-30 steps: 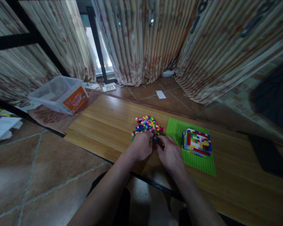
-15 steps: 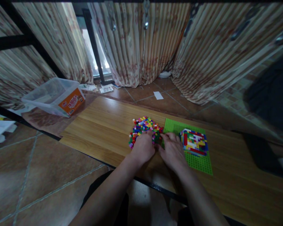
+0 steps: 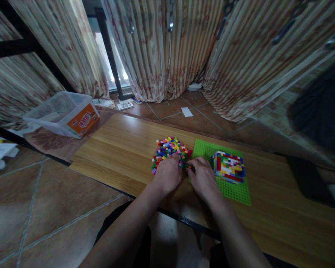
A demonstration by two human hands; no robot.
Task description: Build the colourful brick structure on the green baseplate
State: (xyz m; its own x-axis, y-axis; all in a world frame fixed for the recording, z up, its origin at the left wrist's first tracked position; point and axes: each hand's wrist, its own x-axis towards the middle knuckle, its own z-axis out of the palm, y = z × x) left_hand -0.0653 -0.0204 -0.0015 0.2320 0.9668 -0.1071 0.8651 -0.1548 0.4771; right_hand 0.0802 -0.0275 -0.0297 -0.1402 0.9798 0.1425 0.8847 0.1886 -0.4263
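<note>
A pile of small multicoloured toy bricks lies on the wooden table. My left hand rests on the near side of this pile, its fingers curled down; what they hold, if anything, is hidden. Just right of the pile is my right hand, over the left edge of a green studded baseplate. Its thumb and index finger come together beside some dark bricks, too small to tell whether one is gripped. On the baseplate stands a blocky structure of mixed-colour bricks, to the right of my right hand.
The wooden table runs from left to right in front of me. A clear plastic bin with an orange label stands beyond its left end. A dark flat object lies at the right. Striped curtains hang behind.
My right hand's thumb and index finger have shifted slightly and drawn closer together near the pile's right edge. My left hand stays at the pile, and the camera view has moved a little.
</note>
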